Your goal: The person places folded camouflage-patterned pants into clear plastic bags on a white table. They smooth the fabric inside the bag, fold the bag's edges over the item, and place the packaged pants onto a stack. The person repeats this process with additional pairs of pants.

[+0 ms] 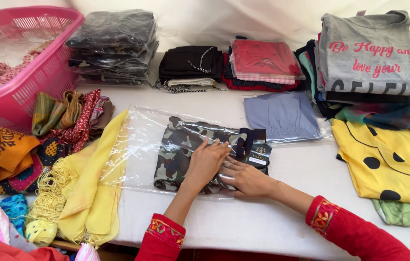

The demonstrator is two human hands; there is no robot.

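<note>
So both hands flat on camo garment (181,145) in bag (137,145) | left hand (206,162) | right hand (245,178) touching it | garment runs left-right | nothing gripped

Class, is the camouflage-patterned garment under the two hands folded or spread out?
Folded: the camouflage-patterned garment lies as a compact rectangle inside a clear plastic bag, pressed by left hand and right hand.

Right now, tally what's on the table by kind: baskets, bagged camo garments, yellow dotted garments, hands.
pink basket: 1
camo garment in clear bag: 1
yellow dotted garment: 1
hands on the bag: 2, left hand, right hand
Total: 5
</note>
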